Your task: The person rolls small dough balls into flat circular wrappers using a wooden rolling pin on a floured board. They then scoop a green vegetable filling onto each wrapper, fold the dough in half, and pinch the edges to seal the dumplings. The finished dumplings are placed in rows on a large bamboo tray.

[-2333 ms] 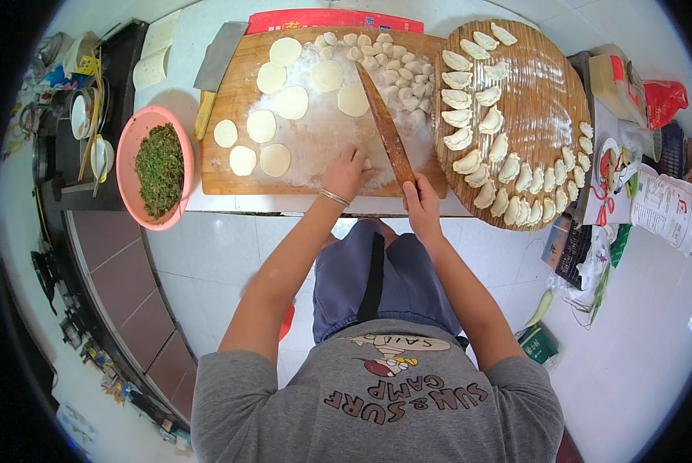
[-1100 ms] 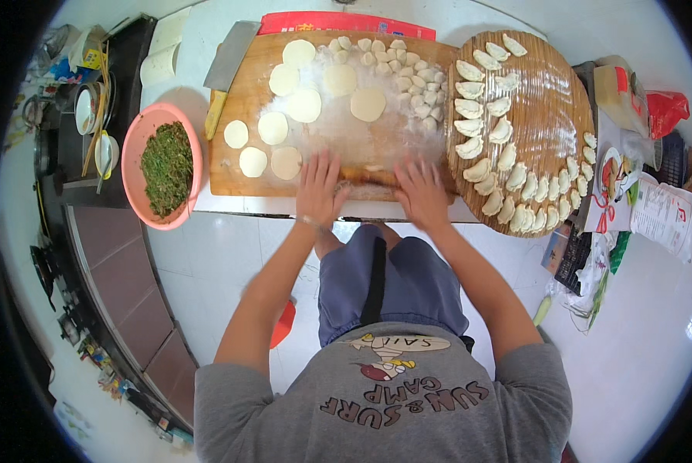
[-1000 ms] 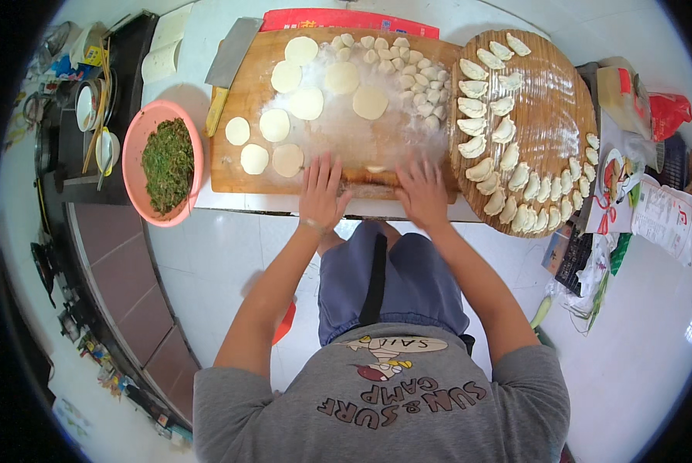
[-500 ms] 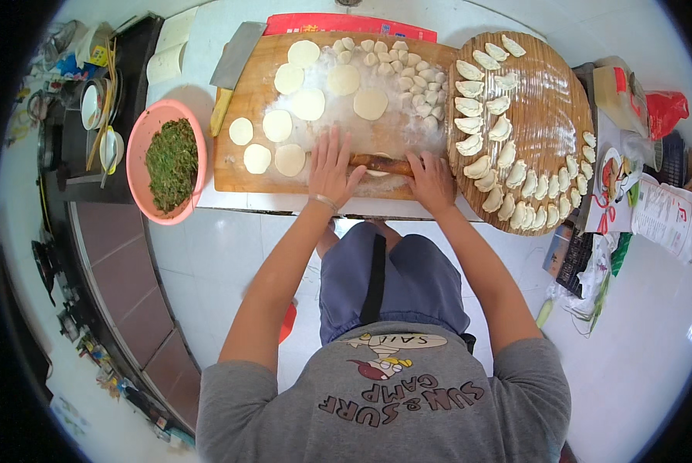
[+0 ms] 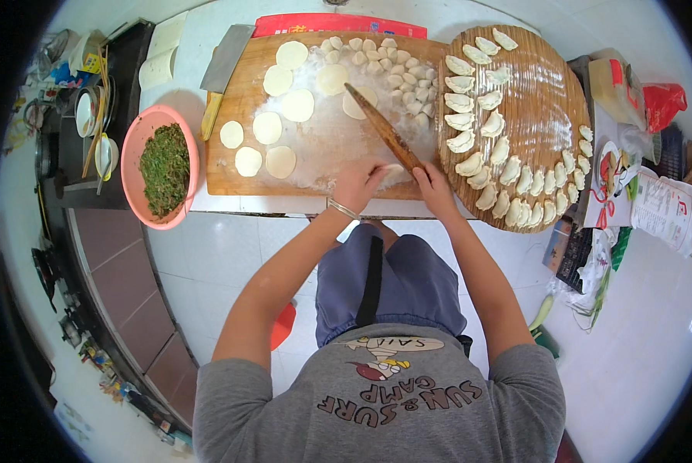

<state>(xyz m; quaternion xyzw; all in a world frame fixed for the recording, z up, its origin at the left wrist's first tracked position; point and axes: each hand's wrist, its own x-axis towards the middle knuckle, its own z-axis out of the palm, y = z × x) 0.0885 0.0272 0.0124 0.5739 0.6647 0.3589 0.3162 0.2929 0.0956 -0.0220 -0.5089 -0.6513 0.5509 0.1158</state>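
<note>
With the cutting board (image 5: pixel 323 143) as the clock, the right hand (image 5: pixel 436 189) is at 4 o'clock, its fingers closed round the near end of a wooden rolling pin (image 5: pixel 384 129); the pin slants across the board, its tapered tip aimed between 10 and 11 o'clock and crossing a rolled wrapper. The left hand (image 5: pixel 354 185), banded by a bracelet (image 5: pixel 344 208), is at 5 o'clock, its fingers drawn nearly together at the edge of a pale piece of dough (image 5: pixel 393 171) between the two hands; whether they pinch it or only touch it, I cannot tell. Flat round wrappers (image 5: pixel 267 127) lie from 8 o'clock round to 2, and small dough lumps (image 5: pixel 400 76) cluster on flour around 1 to 2. A round tray (image 5: pixel 550 100) of folded dumplings sits at 3 o'clock, a cleaver (image 5: pixel 229 60) at 10, and a pink bowl (image 5: pixel 132 181) of green filling (image 5: pixel 165 170) between 8 and 9 on the counter (image 5: pixel 188 58).
</note>
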